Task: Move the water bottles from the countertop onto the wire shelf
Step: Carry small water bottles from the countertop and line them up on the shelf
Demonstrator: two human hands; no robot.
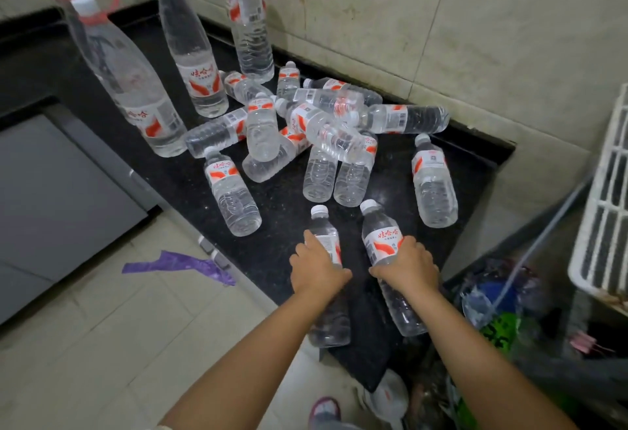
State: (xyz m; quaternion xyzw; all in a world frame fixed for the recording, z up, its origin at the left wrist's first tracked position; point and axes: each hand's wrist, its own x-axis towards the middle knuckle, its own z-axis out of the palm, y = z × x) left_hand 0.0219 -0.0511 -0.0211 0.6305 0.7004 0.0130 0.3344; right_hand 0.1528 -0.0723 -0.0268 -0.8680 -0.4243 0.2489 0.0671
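Head view: a black speckled stone countertop serves as the landmark. Each hand grips one small clear plastic water bottle at the near edge of this countertop. The left hand has its fingers curled round the left held bottle, at the label band; the white cap points away from the person, and the base extends back past the countertop edge under the wrist. The right hand wraps the right held bottle the same way, just beside the first bottle. Its white label bears red Chinese characters and a red swoosh mark.

Further back on the countertop, a pile of small bottles lies mostly on its side, ribbed walls crossing and touching. One loose bottle lies right of the pile, another lies left of it. Four tall bottles stand upright at the far left of the countertop, three of them with red ring handles at the neck.

A white wire shelf stands off the countertop's right end, well apart from both hands. A purple plastic scrap lies on the tiled floor left of the countertop.
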